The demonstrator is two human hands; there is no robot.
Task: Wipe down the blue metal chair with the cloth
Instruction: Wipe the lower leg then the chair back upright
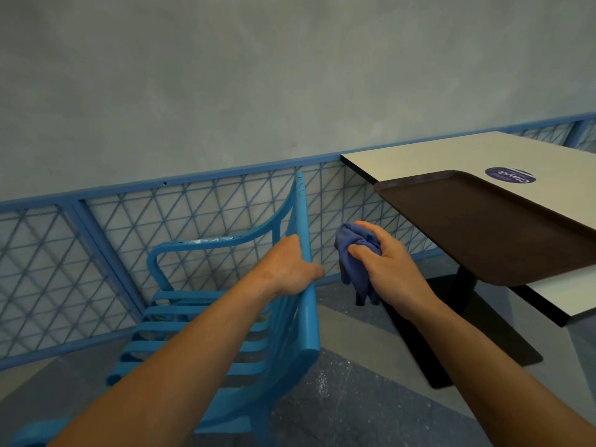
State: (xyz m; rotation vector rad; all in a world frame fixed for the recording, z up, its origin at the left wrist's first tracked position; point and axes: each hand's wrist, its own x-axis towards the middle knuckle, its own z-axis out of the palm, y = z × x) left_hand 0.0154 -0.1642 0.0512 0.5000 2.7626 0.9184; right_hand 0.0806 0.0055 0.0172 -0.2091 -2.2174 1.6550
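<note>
The blue metal chair [225, 317] stands between the mesh railing [96, 253] and the counter [451, 153], a strip of bare floor [338, 398] on its right. Its slatted seat runs toward the railing, its top rail running away from the person. The left hand [290, 269] grips that rail. The right hand [383, 262], just beside it, holds a bunched blue cloth [354, 256] clear of the chair. A brown tray [483, 221] overhangs the counter edge.

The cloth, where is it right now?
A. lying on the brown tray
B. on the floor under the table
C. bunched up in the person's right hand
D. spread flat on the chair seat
C: the cloth is bunched in the right hand, held in the air beside the chair, while the left hand grips the chair's back.
</note>
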